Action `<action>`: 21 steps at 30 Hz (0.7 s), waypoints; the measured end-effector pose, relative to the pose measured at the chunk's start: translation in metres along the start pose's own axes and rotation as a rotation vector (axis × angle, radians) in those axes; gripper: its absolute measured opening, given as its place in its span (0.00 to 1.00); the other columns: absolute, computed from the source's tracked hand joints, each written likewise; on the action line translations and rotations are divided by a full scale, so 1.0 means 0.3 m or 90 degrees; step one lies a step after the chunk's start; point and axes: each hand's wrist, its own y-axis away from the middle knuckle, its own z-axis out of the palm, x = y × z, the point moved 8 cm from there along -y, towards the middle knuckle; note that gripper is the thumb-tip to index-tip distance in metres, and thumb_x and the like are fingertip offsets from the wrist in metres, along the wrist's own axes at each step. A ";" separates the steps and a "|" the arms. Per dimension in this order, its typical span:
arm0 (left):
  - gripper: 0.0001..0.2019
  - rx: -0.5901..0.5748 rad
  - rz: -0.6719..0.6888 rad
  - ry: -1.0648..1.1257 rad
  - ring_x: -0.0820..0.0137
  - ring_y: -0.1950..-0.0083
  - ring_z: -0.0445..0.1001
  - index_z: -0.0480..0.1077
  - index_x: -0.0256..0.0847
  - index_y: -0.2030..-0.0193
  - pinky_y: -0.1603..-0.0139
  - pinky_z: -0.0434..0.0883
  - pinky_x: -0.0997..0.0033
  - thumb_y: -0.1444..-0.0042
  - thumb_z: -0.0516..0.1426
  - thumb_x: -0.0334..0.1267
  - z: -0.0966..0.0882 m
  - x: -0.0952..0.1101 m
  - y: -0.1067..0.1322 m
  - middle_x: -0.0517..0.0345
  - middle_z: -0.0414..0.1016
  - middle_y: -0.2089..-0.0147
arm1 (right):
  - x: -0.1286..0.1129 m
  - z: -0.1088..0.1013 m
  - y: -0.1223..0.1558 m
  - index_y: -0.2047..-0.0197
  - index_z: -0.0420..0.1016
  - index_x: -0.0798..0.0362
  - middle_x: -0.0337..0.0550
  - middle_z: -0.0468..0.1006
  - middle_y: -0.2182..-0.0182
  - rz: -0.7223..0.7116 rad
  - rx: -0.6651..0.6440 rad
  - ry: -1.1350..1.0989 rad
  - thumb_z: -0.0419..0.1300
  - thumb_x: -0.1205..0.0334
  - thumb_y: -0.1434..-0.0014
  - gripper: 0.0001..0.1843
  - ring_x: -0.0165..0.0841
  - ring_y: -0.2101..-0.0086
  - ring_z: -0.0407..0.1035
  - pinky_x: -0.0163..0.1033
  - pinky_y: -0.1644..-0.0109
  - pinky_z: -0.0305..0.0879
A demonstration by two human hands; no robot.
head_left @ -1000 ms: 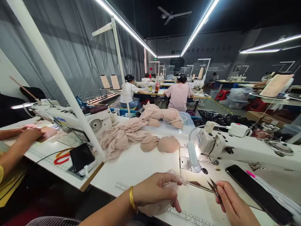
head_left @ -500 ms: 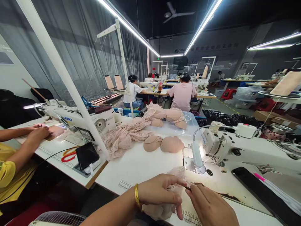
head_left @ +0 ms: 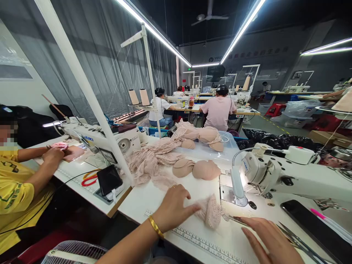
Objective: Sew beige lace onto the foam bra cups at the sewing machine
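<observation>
My left hand (head_left: 174, 205), wearing a gold bracelet, has its thumb and fingers apart above the white table, near a pile of pale pink lace fabric (head_left: 150, 165). Just right of its thumb lies a small lace-edged piece (head_left: 210, 212). Close to that piece's right edge is the tip of a thin, pointed metal tool (head_left: 237, 219). The rest of the tool runs under the fingers of my right hand (head_left: 271, 238), which seem to hold it, though the grip is partly hidden. Scissors (head_left: 297, 240) lie beside the right hand, partly covered by it.
Beige moulded cups (head_left: 206, 169) lie before the sewing machine (head_left: 275, 168), whose lamp (head_left: 238, 187) lights the needle plate. A black phone (head_left: 316, 227) rests at the right. At left, a co-worker's hands (head_left: 55, 154) handle fabric at another machine. A slanting white pole (head_left: 90, 95) stands between.
My hands have parted: the left has moved up and left and let go of the lace piece, which now lies on the table. The right has shifted right, uncovering scissors.
</observation>
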 end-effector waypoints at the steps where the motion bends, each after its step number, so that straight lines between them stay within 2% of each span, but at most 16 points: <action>1: 0.11 -0.027 -0.003 -0.001 0.53 0.50 0.77 0.77 0.39 0.61 0.44 0.72 0.51 0.41 0.69 0.44 0.056 0.013 -0.001 0.49 0.80 0.55 | -0.054 0.014 -0.039 0.48 0.76 0.43 0.40 0.85 0.62 -0.012 0.011 -0.040 0.53 0.47 0.22 0.14 0.35 0.64 0.83 0.37 0.61 0.80; 3: 0.04 -0.043 0.007 0.007 0.56 0.50 0.77 0.76 0.39 0.64 0.45 0.71 0.56 0.41 0.67 0.33 0.107 0.042 -0.003 0.51 0.80 0.56 | -0.122 0.055 -0.090 0.46 0.77 0.44 0.41 0.85 0.60 -0.012 0.015 -0.100 0.53 0.50 0.21 0.14 0.33 0.61 0.83 0.34 0.58 0.80; 4: 0.03 -0.035 0.026 0.023 0.59 0.50 0.77 0.75 0.39 0.63 0.46 0.71 0.58 0.40 0.64 0.29 0.105 0.061 -0.001 0.52 0.80 0.56 | -0.140 0.075 -0.106 0.44 0.77 0.45 0.42 0.85 0.57 -0.010 0.017 -0.121 0.53 0.51 0.21 0.14 0.34 0.58 0.83 0.34 0.54 0.80; 8: 0.06 0.037 0.198 0.117 0.64 0.51 0.76 0.72 0.42 0.55 0.46 0.70 0.63 0.31 0.55 0.29 0.001 0.171 0.037 0.56 0.80 0.54 | -0.172 0.130 -0.157 0.28 0.68 0.47 0.48 0.80 0.39 -0.025 0.004 -0.173 0.55 0.60 0.22 0.22 0.40 0.39 0.74 0.42 0.36 0.74; 10: 0.07 0.060 0.274 0.157 0.65 0.54 0.75 0.71 0.43 0.53 0.48 0.69 0.66 0.29 0.53 0.30 -0.045 0.220 0.067 0.56 0.80 0.56 | -0.185 0.132 -0.191 0.27 0.66 0.45 0.47 0.81 0.42 -0.012 -0.008 -0.219 0.55 0.62 0.23 0.24 0.40 0.41 0.75 0.43 0.39 0.75; 12: 0.06 0.060 0.298 0.217 0.67 0.56 0.75 0.70 0.43 0.53 0.51 0.69 0.68 0.27 0.51 0.32 -0.064 0.247 0.083 0.55 0.80 0.56 | -0.189 0.131 -0.219 0.34 0.72 0.41 0.42 0.82 0.54 0.049 -0.024 -0.288 0.56 0.58 0.22 0.17 0.38 0.53 0.77 0.40 0.51 0.76; 14: 0.07 0.027 0.278 0.295 0.69 0.58 0.75 0.68 0.43 0.53 0.54 0.69 0.70 0.25 0.50 0.35 -0.055 0.256 0.082 0.55 0.80 0.56 | -0.186 0.138 -0.227 0.46 0.75 0.39 0.37 0.79 0.62 0.136 -0.052 -0.356 0.57 0.53 0.23 0.08 0.36 0.61 0.75 0.38 0.59 0.74; 18: 0.09 -0.058 0.138 0.359 0.69 0.63 0.70 0.68 0.42 0.55 0.59 0.65 0.70 0.27 0.53 0.43 -0.003 0.221 0.046 0.59 0.74 0.64 | -0.160 0.155 -0.189 0.55 0.75 0.41 0.35 0.78 0.64 0.265 -0.084 -0.409 0.56 0.48 0.23 0.10 0.35 0.64 0.74 0.38 0.58 0.74; 19: 0.10 -0.067 0.096 0.364 0.70 0.64 0.67 0.69 0.41 0.57 0.60 0.64 0.70 0.28 0.54 0.45 0.006 0.204 0.034 0.61 0.71 0.66 | -0.153 0.153 -0.180 0.56 0.75 0.41 0.36 0.78 0.65 0.267 -0.080 -0.403 0.56 0.49 0.23 0.11 0.35 0.64 0.74 0.38 0.58 0.74; 21: 0.15 -0.082 0.031 0.385 0.69 0.63 0.65 0.69 0.40 0.60 0.59 0.63 0.69 0.30 0.55 0.50 0.023 0.171 0.013 0.61 0.68 0.66 | -0.151 0.128 -0.176 0.57 0.75 0.42 0.38 0.78 0.63 0.214 -0.039 -0.362 0.57 0.53 0.23 0.09 0.36 0.63 0.75 0.39 0.57 0.75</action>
